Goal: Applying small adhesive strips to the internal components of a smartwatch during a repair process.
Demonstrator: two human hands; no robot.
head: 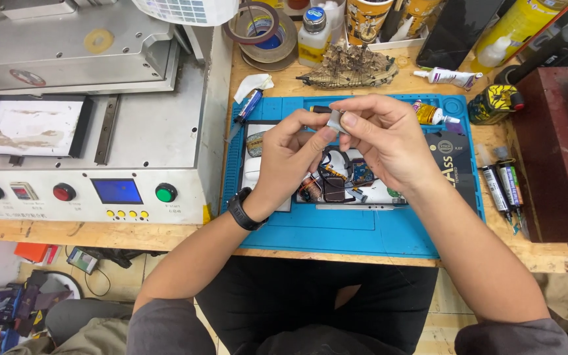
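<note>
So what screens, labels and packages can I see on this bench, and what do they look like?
Small blue screen: front of the grey machine, left.
Black flat package: right side of the blue mat, white print.
White tube: lying behind the mat, purple label.
White bottle: at the back, dark cap.
Yellow bottle: far right corner.

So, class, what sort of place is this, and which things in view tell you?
Probably a small electronics repair bench. A blue work mat holds an opened device, a metal machine with buttons stands beside it, and glue tubes lie nearby.
</note>
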